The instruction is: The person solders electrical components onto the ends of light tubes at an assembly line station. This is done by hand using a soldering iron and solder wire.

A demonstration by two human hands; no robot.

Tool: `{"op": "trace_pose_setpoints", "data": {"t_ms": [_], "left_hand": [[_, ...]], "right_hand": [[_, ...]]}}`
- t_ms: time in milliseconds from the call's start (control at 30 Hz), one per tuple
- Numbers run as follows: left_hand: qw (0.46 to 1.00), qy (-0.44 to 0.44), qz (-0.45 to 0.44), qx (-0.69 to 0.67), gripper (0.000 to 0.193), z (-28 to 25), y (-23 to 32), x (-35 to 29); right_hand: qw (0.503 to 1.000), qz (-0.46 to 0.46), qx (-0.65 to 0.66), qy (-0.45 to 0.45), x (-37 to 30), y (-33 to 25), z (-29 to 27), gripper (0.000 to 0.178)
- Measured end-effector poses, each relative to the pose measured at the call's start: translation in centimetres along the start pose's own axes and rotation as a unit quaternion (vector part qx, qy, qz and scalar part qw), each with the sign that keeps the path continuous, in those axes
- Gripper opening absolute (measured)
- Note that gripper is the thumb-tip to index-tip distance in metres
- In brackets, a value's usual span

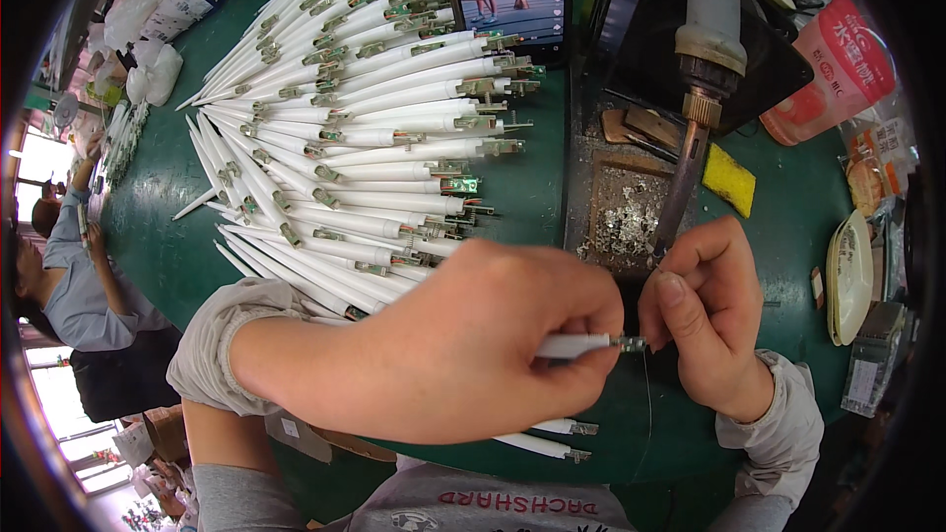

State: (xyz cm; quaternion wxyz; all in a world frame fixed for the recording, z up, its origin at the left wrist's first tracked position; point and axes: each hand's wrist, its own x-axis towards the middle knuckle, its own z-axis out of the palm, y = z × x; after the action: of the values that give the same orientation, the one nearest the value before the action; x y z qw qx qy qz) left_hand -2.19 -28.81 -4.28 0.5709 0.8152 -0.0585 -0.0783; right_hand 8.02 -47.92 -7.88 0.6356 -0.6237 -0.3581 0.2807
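"Where is the white stick (572, 346) held?"

"It is clamped in the left hand (493, 335), its small board (631, 344) facing the right hand (709, 320); the latter's fingers are curled near the soldering iron (680, 177) — whether anything is pinched there cannot be told."

"And the risk?"

"Skin could be burned if the iron were brushed while hot; the thin wire (649, 404) could be snagged — and the board tugged loose."

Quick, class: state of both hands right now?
Left hand: closed, holding a white pen-shaped piece.
Right hand: curled; whether it holds anything cannot be told.
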Motion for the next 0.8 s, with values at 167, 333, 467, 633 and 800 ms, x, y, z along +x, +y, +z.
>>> {"op": "trace_pose_setpoints", "data": {"t_ms": [167, 333, 467, 633, 800], "left_hand": [[0.984, 0.014, 0.103, 0.144, 0.015, 3.5, -1.6, -1.3], [0.931, 0.038, 0.175, 0.318, 0.021, 4.3, -1.9, -1.3], [0.917, 0.050, 0.138, 0.372, 0.021, 1.4, 0.4, -1.4], [0.692, 0.138, -0.060, 0.706, 0.017, -2.6, 0.5, -1.2], [0.724, 0.096, -0.060, 0.681, 0.014, -3.9, -0.2, -0.5]], "right_hand": [[1.000, 0.003, -0.023, -0.007, -0.1, 0.2, 0.0, 0.013], [1.000, 0.004, -0.029, -0.008, -0.2, 0.2, 0.0, 0.014], [0.999, -0.001, -0.036, -0.014, -0.2, 0.2, -0.2, 0.014], [0.999, 0.005, -0.032, -0.012, -0.2, 0.1, 0.0, 0.014], [0.999, 0.017, -0.028, -0.004, -0.2, 0.2, 0.0, 0.013]]}}
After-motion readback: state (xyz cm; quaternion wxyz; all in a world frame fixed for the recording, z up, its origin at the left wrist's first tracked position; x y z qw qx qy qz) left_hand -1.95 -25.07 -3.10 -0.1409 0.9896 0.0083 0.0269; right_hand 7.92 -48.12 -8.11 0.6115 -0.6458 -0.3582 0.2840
